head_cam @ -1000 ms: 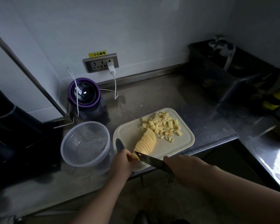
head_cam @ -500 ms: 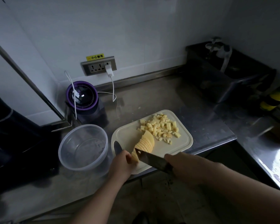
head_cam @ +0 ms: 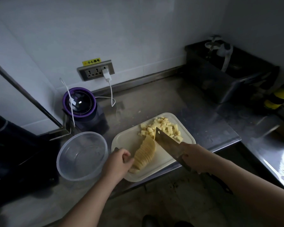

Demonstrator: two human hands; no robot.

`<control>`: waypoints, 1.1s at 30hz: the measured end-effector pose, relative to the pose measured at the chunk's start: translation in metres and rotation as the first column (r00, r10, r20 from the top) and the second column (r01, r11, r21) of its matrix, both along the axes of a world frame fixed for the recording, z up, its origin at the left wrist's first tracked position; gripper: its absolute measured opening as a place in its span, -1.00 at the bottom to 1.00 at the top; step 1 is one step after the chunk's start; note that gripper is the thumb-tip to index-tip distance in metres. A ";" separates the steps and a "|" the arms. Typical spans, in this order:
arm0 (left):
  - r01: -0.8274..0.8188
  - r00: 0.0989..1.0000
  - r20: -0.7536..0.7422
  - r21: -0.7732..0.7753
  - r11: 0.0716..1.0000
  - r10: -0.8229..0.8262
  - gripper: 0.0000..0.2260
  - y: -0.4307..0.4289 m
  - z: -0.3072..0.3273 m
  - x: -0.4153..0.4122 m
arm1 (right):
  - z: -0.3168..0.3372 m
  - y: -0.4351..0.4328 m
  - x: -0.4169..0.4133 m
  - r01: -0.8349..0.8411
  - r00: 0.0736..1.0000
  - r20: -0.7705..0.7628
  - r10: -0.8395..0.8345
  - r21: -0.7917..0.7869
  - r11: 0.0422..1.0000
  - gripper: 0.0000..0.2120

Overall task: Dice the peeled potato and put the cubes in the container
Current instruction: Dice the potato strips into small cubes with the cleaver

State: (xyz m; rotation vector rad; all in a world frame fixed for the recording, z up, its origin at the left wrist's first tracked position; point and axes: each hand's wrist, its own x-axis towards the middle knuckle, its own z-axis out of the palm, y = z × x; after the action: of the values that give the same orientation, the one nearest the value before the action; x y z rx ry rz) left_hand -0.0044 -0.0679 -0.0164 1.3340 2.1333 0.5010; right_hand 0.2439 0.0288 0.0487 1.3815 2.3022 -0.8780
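Note:
A fanned row of potato slices (head_cam: 145, 153) lies on the white cutting board (head_cam: 126, 140). Behind it sits a pile of potato cubes (head_cam: 162, 126). My left hand (head_cam: 118, 163) is at the near end of the slices with curled fingers, touching them. My right hand (head_cam: 195, 158) grips the handle of a cleaver (head_cam: 167, 143), whose blade points away from me along the right side of the slices, its tip by the cubes. A clear plastic container (head_cam: 82, 156) stands left of the board with nothing in it.
A purple-rimmed appliance (head_cam: 79, 102) with a white cable stands behind the container, under a wall socket (head_cam: 96, 71). A dark sink (head_cam: 228, 71) with a tap is at the back right. The counter edge runs just below the board.
The cleaver has swung from lying across the near end of the slices to pointing away along their right side. The fanned slices now lie flatter and longer on the board.

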 end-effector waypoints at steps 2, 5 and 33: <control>0.015 1.000 0.021 0.045 0.999 -0.016 -0.74 0.020 0.011 0.001 | -0.010 0.002 0.001 0.077 0.997 -0.030 -0.077 -0.019 0.997 -0.65; 0.071 0.995 0.073 -0.017 0.997 -0.070 -0.62 0.055 0.017 0.009 | -0.013 0.004 0.000 0.110 0.993 -0.040 -0.111 -0.037 0.993 -0.70; 0.223 0.938 0.316 -0.242 0.944 -0.141 -0.81 0.099 0.007 0.023 | -0.012 0.021 0.017 -0.081 0.997 0.006 0.081 -0.070 0.994 -0.66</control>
State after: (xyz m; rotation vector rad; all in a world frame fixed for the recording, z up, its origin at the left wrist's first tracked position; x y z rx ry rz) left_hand 0.0182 0.0316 -0.0095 1.2021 1.7405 0.2921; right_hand 0.2613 0.0495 0.0366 1.2520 2.2811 -0.9156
